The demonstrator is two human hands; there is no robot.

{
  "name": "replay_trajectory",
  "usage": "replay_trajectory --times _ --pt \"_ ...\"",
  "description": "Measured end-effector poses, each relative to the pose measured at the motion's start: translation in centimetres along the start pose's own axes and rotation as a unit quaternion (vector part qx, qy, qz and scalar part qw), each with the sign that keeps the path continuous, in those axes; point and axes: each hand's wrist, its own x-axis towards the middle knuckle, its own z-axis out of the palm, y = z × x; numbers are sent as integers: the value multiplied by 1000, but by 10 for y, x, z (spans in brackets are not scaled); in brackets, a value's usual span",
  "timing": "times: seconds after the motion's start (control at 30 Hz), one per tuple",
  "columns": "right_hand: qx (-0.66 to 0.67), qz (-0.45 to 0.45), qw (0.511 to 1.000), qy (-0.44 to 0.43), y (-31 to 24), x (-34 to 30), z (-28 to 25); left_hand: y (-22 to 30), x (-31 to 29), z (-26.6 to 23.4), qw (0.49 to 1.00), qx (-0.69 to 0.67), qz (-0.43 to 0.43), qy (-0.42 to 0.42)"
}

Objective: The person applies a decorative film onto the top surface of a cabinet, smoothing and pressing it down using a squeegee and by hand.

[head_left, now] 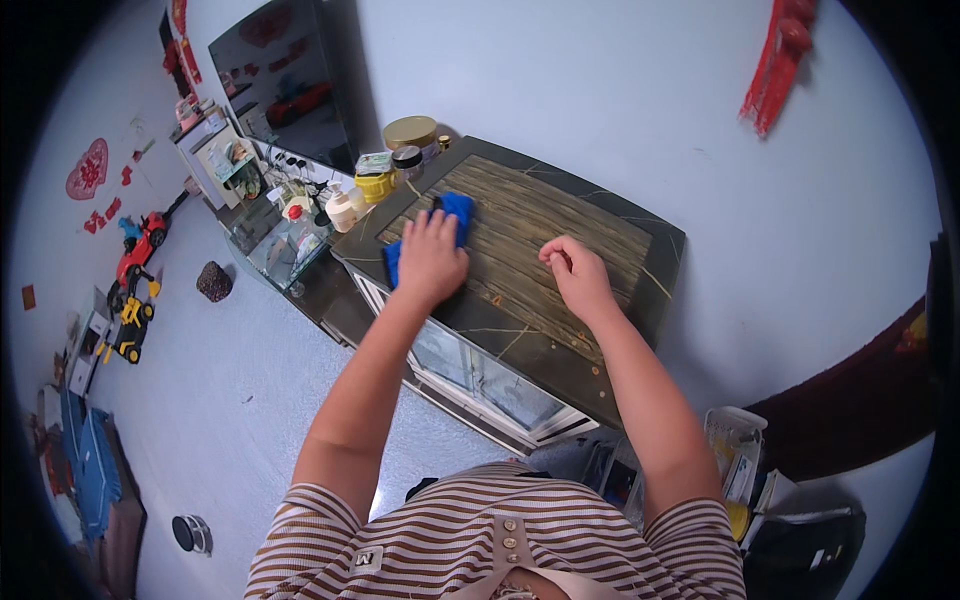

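Note:
My left hand [432, 258] presses a blue cloth [457, 208] against the left part of the cabinet top. The cloth sticks out past the fingertips and beside the palm, and the rest is hidden under the hand. The cabinet top [560, 200] has a wood-grain panel inside a dark border with thin gold lines. Over its right part is my right hand [580, 275], fingers curled loosely in toward the thumb, with nothing visible in them. Small orange-brown bits [590, 357] lie scattered along the near edge, between and below my hands.
Behind the cloth stand a pump bottle [341, 208], a yellow container [375, 185], a dark-lidded jar [407, 160] and a gold-lidded tub [411, 130]. A television [285, 85] is at the back left. Glass doors [480, 375] front the cabinet. Toy vehicles [130, 330] sit on the floor at left.

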Motion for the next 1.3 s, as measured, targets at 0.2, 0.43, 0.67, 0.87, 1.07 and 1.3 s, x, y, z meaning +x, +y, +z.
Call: replay_trajectory --times 0.2,0.43,0.67,0.87,1.07,1.3 --pt "-21 -114 986 121 -34 -12 -9 112 -35 -14 973 -128 192 -29" --pt "-121 -112 986 -13 -38 -43 -27 78 -30 -16 750 -659 1 -54" --pt "-191 -121 969 -104 -25 -58 -81 79 -39 -41 943 -323 60 -48" --pt "-212 -30 977 -6 -38 -39 -73 96 -31 -40 970 -243 29 -5" --pt "-325 -9 946 -9 -22 -34 -55 119 -29 -45 980 -166 106 8" --pt "-263 40 964 -8 -26 -14 -75 94 -34 -54 978 -196 74 23"
